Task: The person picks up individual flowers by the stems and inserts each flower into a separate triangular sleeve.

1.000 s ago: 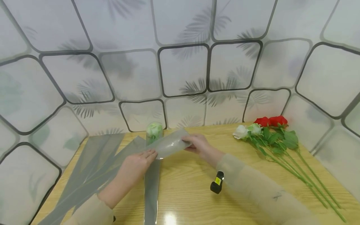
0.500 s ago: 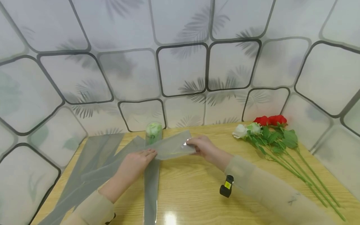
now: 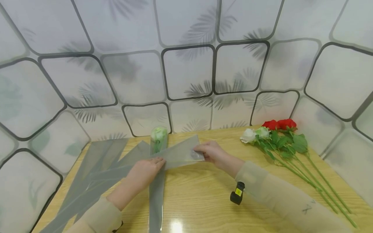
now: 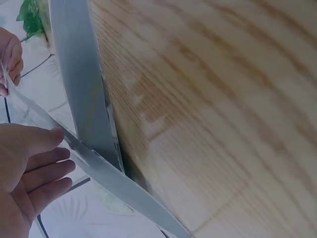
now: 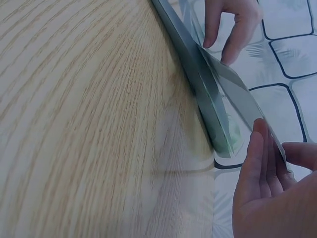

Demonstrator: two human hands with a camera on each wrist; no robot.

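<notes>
A clear plastic flower sleeve (image 3: 180,154) stretches between the two hands in the head view. My left hand (image 3: 144,173) pinches it near the middle, thumb and fingers on either side in the right wrist view. At its right end my right hand (image 3: 217,156) grips the plastic, thumb on one face and fingers (image 5: 255,163) along the other. Beneath the held sleeve lies a second, long sleeve (image 3: 155,200), with a pale green-white rose (image 3: 159,133) inside its far end. The left hand covers part of the held plastic.
Several more flat sleeves (image 3: 102,155) lie overlapped on the wooden table (image 3: 198,200) at the left. On the right lie loose roses: red ones (image 3: 287,124), a white one (image 3: 248,136) and a pale green one (image 3: 263,132), with long stems. A patterned cloth wall (image 3: 189,74) borders the table's back.
My right hand has moved a little right and down, turning the sleeve's right end lower and flatter. My left hand has shifted slightly right, still on the plastic.
</notes>
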